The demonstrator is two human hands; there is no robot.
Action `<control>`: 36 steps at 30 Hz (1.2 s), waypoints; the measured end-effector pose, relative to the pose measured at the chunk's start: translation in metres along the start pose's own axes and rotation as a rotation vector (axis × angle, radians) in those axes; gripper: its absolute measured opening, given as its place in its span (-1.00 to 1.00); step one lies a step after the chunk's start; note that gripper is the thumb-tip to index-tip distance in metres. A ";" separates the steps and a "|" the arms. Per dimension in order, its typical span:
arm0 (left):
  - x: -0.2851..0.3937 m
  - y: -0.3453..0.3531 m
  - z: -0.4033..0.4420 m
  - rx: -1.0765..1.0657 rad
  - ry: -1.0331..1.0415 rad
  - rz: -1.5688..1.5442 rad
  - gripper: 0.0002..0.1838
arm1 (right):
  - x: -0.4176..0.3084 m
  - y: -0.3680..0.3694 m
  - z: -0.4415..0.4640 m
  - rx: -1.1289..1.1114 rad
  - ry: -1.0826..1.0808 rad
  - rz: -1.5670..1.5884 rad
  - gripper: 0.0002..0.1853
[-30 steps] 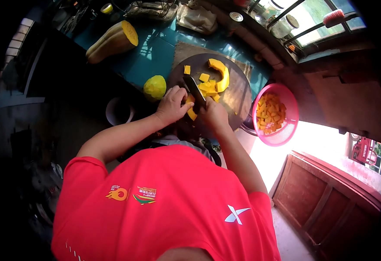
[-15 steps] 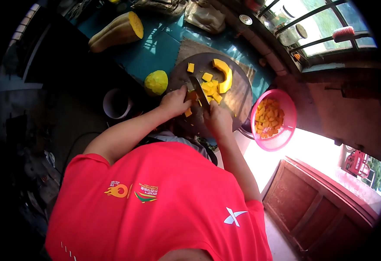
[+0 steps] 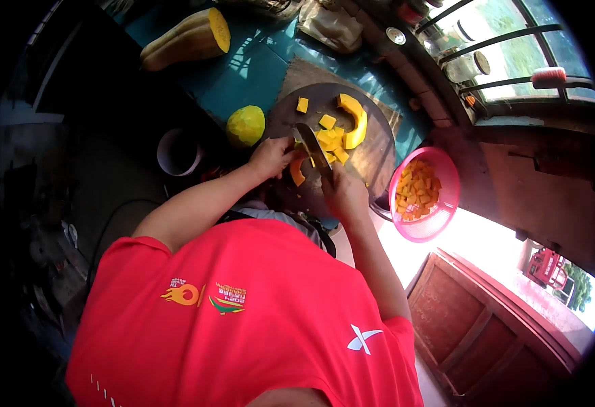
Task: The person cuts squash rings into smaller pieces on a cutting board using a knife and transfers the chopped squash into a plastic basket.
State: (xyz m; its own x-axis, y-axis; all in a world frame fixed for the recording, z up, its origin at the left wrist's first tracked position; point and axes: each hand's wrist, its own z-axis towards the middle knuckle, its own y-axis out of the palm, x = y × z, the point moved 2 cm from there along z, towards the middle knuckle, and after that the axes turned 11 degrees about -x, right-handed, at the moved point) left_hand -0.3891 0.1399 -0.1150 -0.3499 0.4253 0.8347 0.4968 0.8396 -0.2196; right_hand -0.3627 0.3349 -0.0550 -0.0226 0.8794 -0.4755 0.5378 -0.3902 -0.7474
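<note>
My right hand grips the handle of a knife, whose blade points up and left over a round dark cutting board. My left hand is closed on a strip of pumpkin at the board's left part, beside the blade. Cut pumpkin chunks lie just right of the knife, and a single cube lies above it. A curved pumpkin slice rests at the board's upper right. The left fingertips are partly hard to make out.
A peeled yellow pumpkin piece sits left of the board. A large cut pumpkin lies farther back on the blue-green table. At the right stands a pink basket of orange chunks. A pale bucket is at lower left.
The view has shifted. The knife blade has moved a little away from my left fingers, and more of the held strip shows below them. Both hands keep their hold.
</note>
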 end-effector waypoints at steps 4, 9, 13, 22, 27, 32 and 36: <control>-0.007 0.000 0.004 -0.021 -0.041 -0.034 -0.63 | 0.001 -0.004 0.004 0.007 -0.060 -0.041 -0.79; -0.006 0.004 -0.002 -0.005 0.009 -0.072 -0.65 | -0.018 0.019 0.014 -0.040 0.055 -0.074 -0.80; -0.008 0.002 -0.001 -0.005 0.012 -0.102 -0.66 | -0.013 0.015 0.018 0.001 0.000 -0.062 -0.74; -0.008 0.002 -0.002 -0.018 -0.036 -0.120 -0.63 | -0.009 0.022 0.011 0.017 -0.024 -0.099 -0.81; -0.018 0.001 0.003 -0.039 -0.003 -0.090 -0.66 | -0.002 0.012 0.015 0.007 -0.042 0.015 -0.79; -0.010 0.002 -0.003 -0.025 -0.032 -0.131 -0.70 | 0.003 -0.002 0.008 -0.016 -0.085 -0.057 -0.77; -0.010 0.002 -0.003 -0.021 0.005 -0.147 -0.76 | -0.003 0.020 0.015 -0.050 -0.012 -0.113 -0.77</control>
State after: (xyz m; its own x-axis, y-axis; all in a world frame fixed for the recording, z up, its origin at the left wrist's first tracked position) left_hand -0.3818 0.1362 -0.1226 -0.4164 0.2961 0.8596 0.4566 0.8857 -0.0840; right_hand -0.3648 0.3202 -0.0751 -0.0955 0.9135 -0.3955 0.5730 -0.2745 -0.7723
